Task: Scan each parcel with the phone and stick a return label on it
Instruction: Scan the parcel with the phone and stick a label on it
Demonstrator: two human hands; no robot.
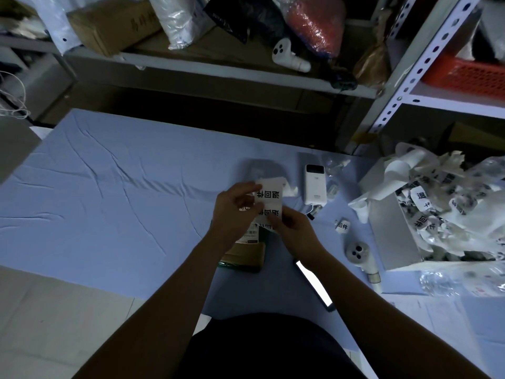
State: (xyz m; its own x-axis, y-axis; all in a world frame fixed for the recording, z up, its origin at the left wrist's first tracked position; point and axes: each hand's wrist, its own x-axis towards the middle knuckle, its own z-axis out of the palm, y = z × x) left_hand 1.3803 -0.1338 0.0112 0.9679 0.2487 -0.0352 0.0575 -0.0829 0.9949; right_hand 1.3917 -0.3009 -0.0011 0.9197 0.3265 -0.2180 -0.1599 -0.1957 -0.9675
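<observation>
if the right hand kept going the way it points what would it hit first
The right hand pinches the label strip. Going on, away and leftward, it would likely meet the left hand holding the same strip, though depth is unclear.

Torso covered by a black garment [262, 348] — plain dark fabric. Left forearm [169, 291] and right forearm [363, 296] bare to frame edge — left hand [232, 212], right hand [296, 228] bare too.
</observation>
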